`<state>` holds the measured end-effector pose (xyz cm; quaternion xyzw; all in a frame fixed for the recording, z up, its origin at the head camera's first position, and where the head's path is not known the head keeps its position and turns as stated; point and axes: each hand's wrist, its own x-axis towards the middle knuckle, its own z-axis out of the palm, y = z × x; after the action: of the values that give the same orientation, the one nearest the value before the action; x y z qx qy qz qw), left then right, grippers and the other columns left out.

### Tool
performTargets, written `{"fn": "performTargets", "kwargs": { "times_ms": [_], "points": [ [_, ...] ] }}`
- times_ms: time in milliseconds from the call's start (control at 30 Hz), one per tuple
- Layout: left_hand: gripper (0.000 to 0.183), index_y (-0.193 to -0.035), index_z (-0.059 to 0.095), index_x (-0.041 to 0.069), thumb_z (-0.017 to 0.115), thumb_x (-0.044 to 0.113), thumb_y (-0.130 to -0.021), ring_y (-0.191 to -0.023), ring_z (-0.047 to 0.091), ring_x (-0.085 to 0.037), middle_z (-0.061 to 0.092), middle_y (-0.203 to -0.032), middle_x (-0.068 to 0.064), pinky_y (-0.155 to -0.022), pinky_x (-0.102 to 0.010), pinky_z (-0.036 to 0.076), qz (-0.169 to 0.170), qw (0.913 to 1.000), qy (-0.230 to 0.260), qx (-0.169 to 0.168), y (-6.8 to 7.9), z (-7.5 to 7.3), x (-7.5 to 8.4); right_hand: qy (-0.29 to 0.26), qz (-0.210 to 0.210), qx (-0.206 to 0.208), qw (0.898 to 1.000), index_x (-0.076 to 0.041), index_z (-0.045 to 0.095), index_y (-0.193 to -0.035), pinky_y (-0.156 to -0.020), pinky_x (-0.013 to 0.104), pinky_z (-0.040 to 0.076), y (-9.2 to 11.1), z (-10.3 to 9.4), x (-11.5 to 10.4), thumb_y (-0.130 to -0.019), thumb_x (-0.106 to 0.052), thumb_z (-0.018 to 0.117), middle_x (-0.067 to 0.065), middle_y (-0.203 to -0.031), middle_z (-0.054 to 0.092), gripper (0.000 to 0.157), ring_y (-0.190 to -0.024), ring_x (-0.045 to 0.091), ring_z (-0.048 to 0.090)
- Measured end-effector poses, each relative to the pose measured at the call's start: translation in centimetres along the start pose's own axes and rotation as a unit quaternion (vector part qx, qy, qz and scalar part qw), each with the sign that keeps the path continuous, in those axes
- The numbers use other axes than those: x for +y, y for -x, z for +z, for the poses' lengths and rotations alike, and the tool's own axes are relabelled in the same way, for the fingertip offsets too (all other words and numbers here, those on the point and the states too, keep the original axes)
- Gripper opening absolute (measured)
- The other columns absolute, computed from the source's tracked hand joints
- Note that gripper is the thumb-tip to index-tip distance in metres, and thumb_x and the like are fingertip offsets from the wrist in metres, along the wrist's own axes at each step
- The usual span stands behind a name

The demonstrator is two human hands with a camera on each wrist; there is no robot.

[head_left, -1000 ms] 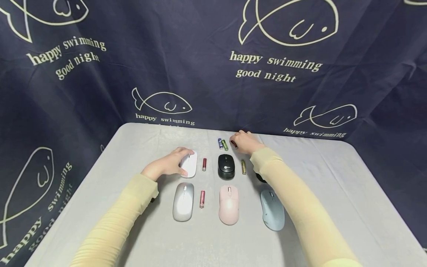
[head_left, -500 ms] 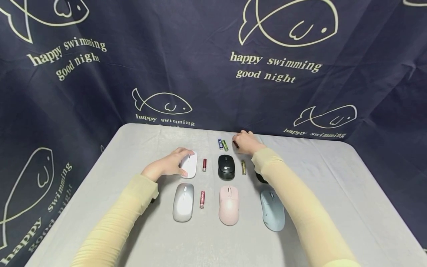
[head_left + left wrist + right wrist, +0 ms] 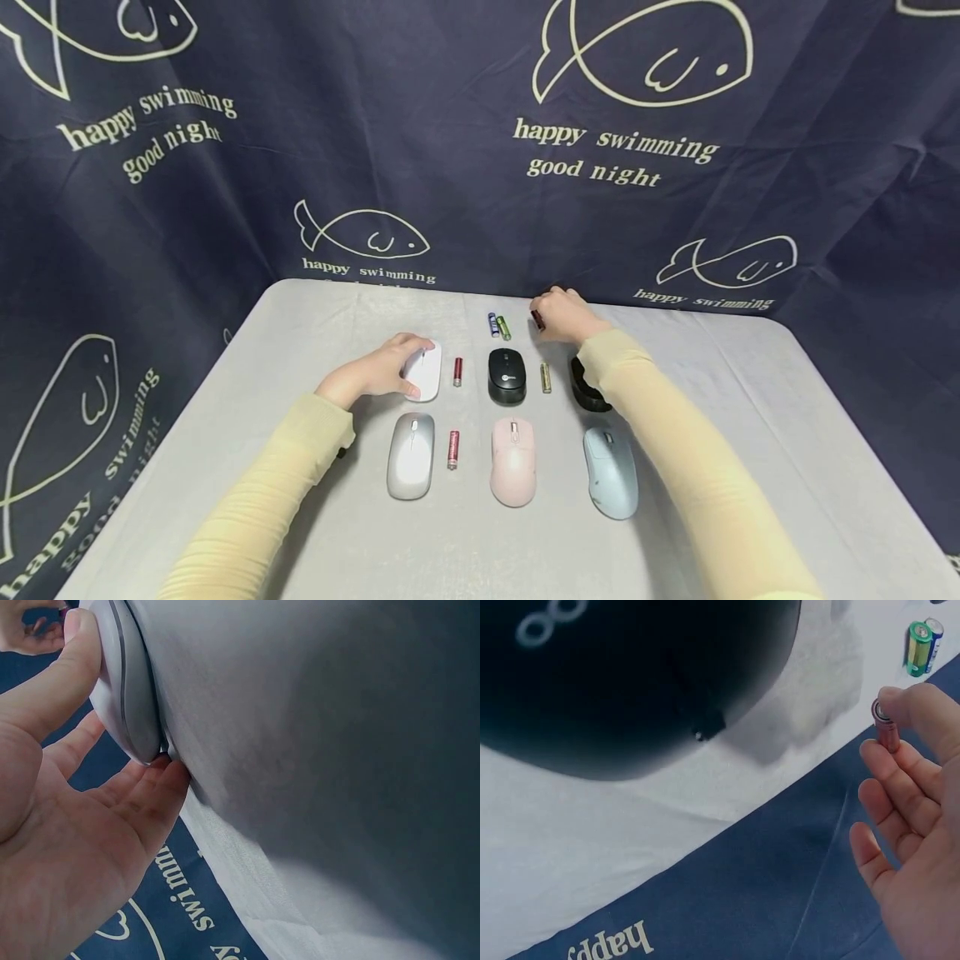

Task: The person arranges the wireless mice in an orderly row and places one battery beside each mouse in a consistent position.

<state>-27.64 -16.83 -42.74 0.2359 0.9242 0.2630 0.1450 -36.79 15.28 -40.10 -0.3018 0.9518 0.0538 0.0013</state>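
Note:
At the table's left side my left hand (image 3: 381,368) grips a white computer mouse (image 3: 427,375), thumb on its near side and fingers at its far end. The left wrist view shows the mouse (image 3: 127,682) from the side, fingertips right at its lower edge. Near the back edge my right hand (image 3: 566,317) pinches a dark red battery (image 3: 887,735) between thumb and index finger; the other fingers are spread below it. A blue battery (image 3: 492,325) and a green battery (image 3: 504,328) lie side by side to its left.
Black mice (image 3: 507,379) stand at the middle and right, the right one partly behind the sleeve. A gold battery (image 3: 545,377) lies between them. Silver (image 3: 410,458), pink (image 3: 513,467) and light blue (image 3: 611,475) mice form the front row. Red batteries (image 3: 453,450) lie left of centre.
My right hand has shifted a little to the right with the red battery, uncovering more of the right black mouse. The left hand stays on the white mouse.

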Motion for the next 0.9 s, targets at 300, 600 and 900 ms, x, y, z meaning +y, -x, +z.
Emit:
{"fn": "performTargets", "kwargs": {
  "times_ms": [300, 600, 900],
  "points": [
    [0.079, -0.141, 0.038, 0.008, 0.078, 0.013, -0.073, -0.133, 0.031, -0.040, 0.029, -0.145, -0.023, -0.110, -0.057, 0.027, 0.001, 1.0000, -0.002, 0.001, 0.0, 0.0, 0.0, -0.001, -0.011, 0.018, 1.000, -0.011, 0.068, -0.092, -0.076, 0.045, 0.046, 0.8, -0.8, 0.4, -0.069, -0.024, 0.076, 0.006, -0.098, 0.069, 0.027, -0.094, 0.032, 0.055],
    [0.080, -0.141, 0.038, 0.007, 0.078, 0.013, -0.072, -0.133, 0.031, -0.041, 0.029, -0.145, -0.024, -0.110, -0.057, 0.028, 0.004, 1.0000, -0.001, 0.001, 0.1, 0.0, 0.2, -0.006, -0.015, 0.017, 1.000, -0.008, 0.069, -0.101, -0.078, 0.047, 0.048, 1.5, -1.7, 0.3, -0.071, -0.026, 0.077, 0.007, -0.105, 0.068, 0.035, -0.094, 0.031, 0.055],
    [0.079, -0.141, 0.038, 0.008, 0.078, 0.013, -0.073, -0.134, 0.031, -0.040, 0.029, -0.146, -0.023, -0.110, -0.057, 0.027, 0.003, 1.0000, -0.004, 0.002, 0.0, 0.1, 0.0, -0.007, -0.015, 0.039, 0.999, -0.006, 0.068, -0.101, -0.072, 0.044, 0.051, 2.3, -2.3, 0.2, -0.072, -0.027, 0.077, 0.008, -0.102, 0.068, 0.036, -0.091, 0.031, 0.055]
  ]
}}
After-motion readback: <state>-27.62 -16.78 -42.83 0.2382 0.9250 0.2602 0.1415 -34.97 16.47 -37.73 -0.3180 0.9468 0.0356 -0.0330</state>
